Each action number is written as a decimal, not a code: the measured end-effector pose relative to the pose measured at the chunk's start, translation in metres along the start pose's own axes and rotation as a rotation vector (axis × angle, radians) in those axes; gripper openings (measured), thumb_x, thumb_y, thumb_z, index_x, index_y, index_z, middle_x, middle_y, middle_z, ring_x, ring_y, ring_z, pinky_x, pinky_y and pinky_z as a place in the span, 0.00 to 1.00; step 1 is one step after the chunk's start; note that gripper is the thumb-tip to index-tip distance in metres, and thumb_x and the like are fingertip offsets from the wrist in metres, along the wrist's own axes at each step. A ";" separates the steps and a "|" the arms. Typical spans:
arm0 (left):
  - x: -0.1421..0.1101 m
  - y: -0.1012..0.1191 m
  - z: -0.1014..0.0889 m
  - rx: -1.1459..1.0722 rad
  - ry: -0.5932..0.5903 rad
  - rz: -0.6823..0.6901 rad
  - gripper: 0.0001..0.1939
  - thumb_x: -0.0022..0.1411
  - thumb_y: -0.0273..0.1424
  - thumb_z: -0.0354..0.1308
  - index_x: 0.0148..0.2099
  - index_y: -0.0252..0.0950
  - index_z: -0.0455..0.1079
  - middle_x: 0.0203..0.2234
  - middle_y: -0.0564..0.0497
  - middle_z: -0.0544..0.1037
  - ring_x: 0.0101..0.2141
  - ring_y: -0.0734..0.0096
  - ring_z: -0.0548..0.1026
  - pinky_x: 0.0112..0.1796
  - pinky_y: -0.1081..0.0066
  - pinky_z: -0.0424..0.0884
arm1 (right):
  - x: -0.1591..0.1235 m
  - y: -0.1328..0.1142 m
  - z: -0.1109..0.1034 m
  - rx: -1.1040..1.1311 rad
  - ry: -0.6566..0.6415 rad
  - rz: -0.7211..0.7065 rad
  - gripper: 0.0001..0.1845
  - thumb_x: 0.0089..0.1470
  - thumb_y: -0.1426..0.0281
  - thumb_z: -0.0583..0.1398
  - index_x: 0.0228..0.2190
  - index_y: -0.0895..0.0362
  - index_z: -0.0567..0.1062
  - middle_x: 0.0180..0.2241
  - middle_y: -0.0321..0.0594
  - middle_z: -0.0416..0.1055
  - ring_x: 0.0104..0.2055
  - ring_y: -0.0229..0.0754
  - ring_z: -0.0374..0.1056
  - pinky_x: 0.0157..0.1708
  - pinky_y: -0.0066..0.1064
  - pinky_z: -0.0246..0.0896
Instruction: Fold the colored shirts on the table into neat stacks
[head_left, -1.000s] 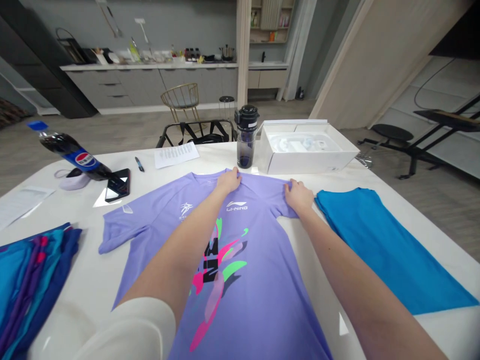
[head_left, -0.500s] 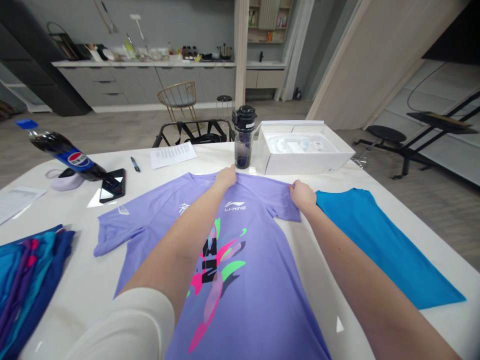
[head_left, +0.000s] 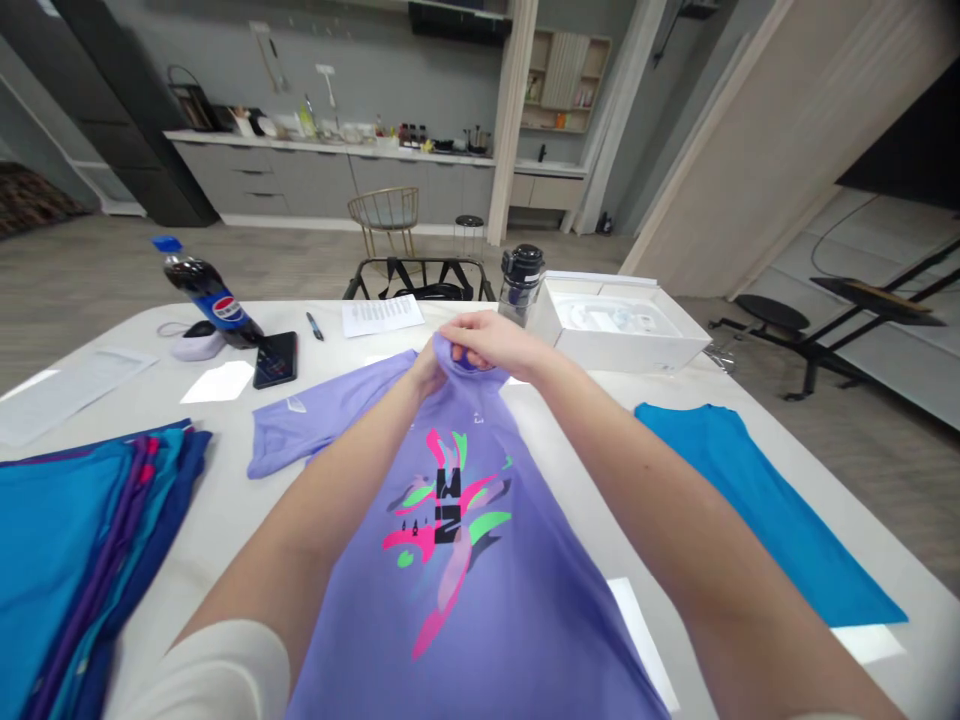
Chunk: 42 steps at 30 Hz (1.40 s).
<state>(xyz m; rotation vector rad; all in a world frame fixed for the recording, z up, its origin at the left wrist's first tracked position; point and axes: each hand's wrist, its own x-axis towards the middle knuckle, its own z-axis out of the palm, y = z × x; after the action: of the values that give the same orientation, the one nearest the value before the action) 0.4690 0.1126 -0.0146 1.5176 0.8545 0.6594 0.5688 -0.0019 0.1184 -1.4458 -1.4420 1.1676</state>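
Observation:
A lilac T-shirt (head_left: pixel 525 590) with a pink, green and black print lies front up on the white table, its hem toward me. My right hand (head_left: pixel 487 340) is closed on cloth at the shirt's neck and holds it raised. Right beside it, my left hand (head_left: pixel 429 368) also grips the shirt near the collar, its fingers partly hidden by cloth. One sleeve spreads flat on the left; the other is gathered up at my hands and cannot be seen. A blue garment (head_left: pixel 757 510) lies flat to the right.
Folded clothes (head_left: pixel 97 540) are stacked at the left. Behind the shirt stand a dark drink bottle (head_left: pixel 521 280) and an open white box (head_left: pixel 630 345). A tilted cola bottle (head_left: pixel 214 300), a phone (head_left: pixel 276 360), a pen (head_left: pixel 314 326) and a paper sheet (head_left: pixel 382 315) occupy the back left.
My right hand has moved left from the right sleeve to the collar, bringing that sleeve inward. The shirt's right shoulder is now folded up at my hands. The view has shifted slightly.

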 end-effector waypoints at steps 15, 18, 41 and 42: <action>-0.094 -0.055 -0.060 0.767 0.151 -0.196 0.13 0.61 0.40 0.60 0.43 0.36 0.72 0.37 0.39 0.82 0.43 0.50 0.80 0.42 0.61 0.72 | 0.071 0.156 0.033 -1.102 0.272 0.128 0.21 0.67 0.66 0.52 0.57 0.48 0.74 0.55 0.53 0.66 0.57 0.58 0.63 0.53 0.50 0.62; -0.096 -0.053 -0.056 0.824 0.182 -0.167 0.07 0.64 0.34 0.53 0.38 0.38 0.71 0.38 0.39 0.82 0.42 0.54 0.79 0.42 0.63 0.71 | 0.077 0.157 0.030 -1.091 0.322 0.121 0.18 0.67 0.64 0.52 0.49 0.54 0.78 0.53 0.53 0.67 0.56 0.57 0.64 0.52 0.47 0.62; -0.099 -0.046 -0.054 1.187 -0.322 0.520 0.29 0.57 0.18 0.50 0.56 0.47 0.74 0.55 0.47 0.75 0.60 0.59 0.67 0.69 0.45 0.36 | -0.009 0.171 0.075 -1.046 0.272 0.077 0.26 0.70 0.59 0.46 0.65 0.51 0.64 0.69 0.47 0.56 0.68 0.55 0.54 0.64 0.59 0.47; -0.100 -0.044 -0.054 1.215 -0.316 0.536 0.27 0.57 0.18 0.51 0.53 0.45 0.76 0.53 0.46 0.75 0.59 0.58 0.68 0.68 0.45 0.36 | -0.017 0.174 0.076 -1.058 0.247 0.099 0.27 0.70 0.58 0.46 0.65 0.50 0.63 0.70 0.46 0.54 0.70 0.55 0.51 0.65 0.62 0.43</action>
<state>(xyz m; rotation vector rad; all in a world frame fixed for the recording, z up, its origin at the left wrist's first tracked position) 0.3624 0.0626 -0.0443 2.9180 0.5863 0.1976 0.5472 -0.0362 -0.0677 -2.2592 -1.9124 0.1741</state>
